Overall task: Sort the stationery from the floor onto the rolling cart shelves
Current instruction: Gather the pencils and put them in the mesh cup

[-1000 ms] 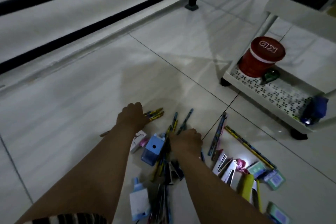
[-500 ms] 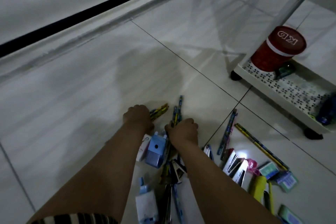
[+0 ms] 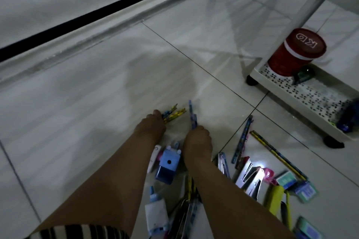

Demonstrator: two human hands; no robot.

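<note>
Yellow pencils point(image 3: 173, 115) clutched in our left hand point(image 3: 150, 127), blue pens point(image 3: 193, 115) in right hand point(image 3: 197, 137); loose bundles may slip, scatter over tile floor point(image 3: 97, 93) beyond fingers.

Bare floor point(image 3: 97, 112) lies open to the left and far side of the hands. Near and right, scattered stationery point(image 3: 252, 172) crowds the tiles. Far right, the cart point(image 3: 303, 101) and its red tub point(image 3: 295, 52) block passage.

Stationery litters the pale tiled floor point(image 3: 97, 103) beneath my arms: a blue sharpener point(image 3: 167, 165), loose pencils point(image 3: 277, 155), a yellow case point(image 3: 273, 198), while the white cart point(image 3: 291, 91) stands near.
</note>
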